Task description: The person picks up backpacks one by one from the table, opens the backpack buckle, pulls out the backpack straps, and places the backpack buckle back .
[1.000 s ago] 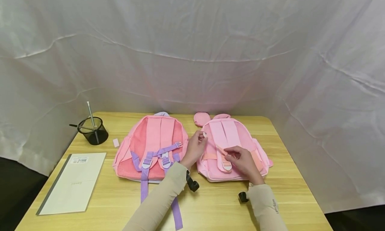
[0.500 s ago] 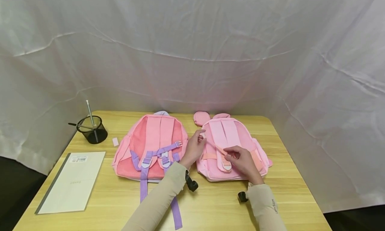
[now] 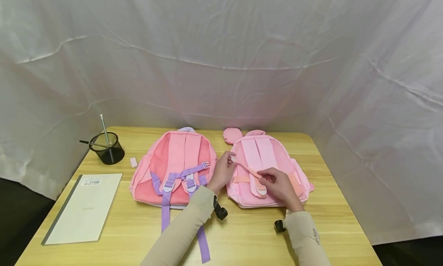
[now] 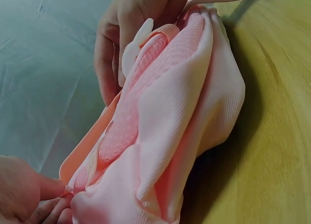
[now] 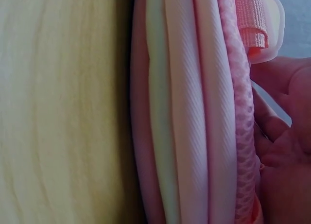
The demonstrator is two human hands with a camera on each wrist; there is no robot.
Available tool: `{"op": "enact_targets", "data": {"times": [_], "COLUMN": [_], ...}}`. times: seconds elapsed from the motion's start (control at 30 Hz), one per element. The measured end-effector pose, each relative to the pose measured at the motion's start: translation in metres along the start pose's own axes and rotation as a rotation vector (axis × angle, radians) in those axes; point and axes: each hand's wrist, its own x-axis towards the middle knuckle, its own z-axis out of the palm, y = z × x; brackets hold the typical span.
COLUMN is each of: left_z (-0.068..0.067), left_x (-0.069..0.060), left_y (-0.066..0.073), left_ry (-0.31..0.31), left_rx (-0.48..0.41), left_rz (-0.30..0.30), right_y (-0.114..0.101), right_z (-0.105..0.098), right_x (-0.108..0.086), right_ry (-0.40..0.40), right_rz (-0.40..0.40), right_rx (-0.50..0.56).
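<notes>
A light pink backpack (image 3: pixel 282 154) lies on the right half of the table, its shoulder straps facing up. Over its left side, my left hand (image 3: pixel 223 171) pinches a small white buckle (image 3: pixel 233 158) at the end of a thin orange strap (image 3: pixel 250 170). The fingers of my right hand (image 3: pixel 278 184) pinch the same strap closer to the shoulder strap. Between the two hands the strap runs at a slant above the backpack. In the left wrist view a white strap adjuster (image 4: pixel 136 51) sits beside the right hand. Fingertips of the right hand are partly hidden in the right wrist view.
A darker pink backpack (image 3: pixel 159 152) with purple straps (image 3: pixel 166 216) lies to the left. Further left are a black mesh pen cup (image 3: pixel 110 152), a small pale eraser-like block (image 3: pixel 133 162) and a notebook (image 3: pixel 83 210). A round pink pouch (image 3: pixel 232 136) lies behind the light pink backpack.
The white buckle in my left fingers has shifted slightly down and left, and more of the orange strap shows between the hands. The right hand has barely moved.
</notes>
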Motion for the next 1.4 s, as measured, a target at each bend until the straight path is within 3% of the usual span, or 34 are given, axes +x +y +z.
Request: {"op": "enact_targets", "data": {"times": [0.37, 0.57, 0.7, 1.17, 1.4], "left_z": [-0.0015, -0.0031, -0.0031, -0.0019, -0.0013], "left_x": [-0.0001, -0.0006, -0.0015, -0.0014, -0.0022], "left_y": [-0.0018, -0.0016, -0.0018, -0.0008, 0.0005], "left_ry": [0.032, 0.021, 0.013, 0.03, 0.026], "left_rx": [0.037, 0.086, 0.112, 0.112, 0.082], "left_rz": [0.01, 0.048, 0.034, 0.045, 0.018], "right_y": [0.0004, 0.0005, 0.0008, 0.0027, 0.0026], "right_z": [0.0002, -0.0004, 0.0, 0.0002, 0.0006], "right_x": [-0.0001, -0.0001, 0.0003, -0.0004, -0.0008], "right_ry": [-0.035, -0.051, -0.053, -0.047, -0.037], "right_rz": [-0.006, -0.007, 0.011, -0.013, -0.009], "right_rx": [-0.032, -0.038, -0.043, -0.057, -0.054]}}
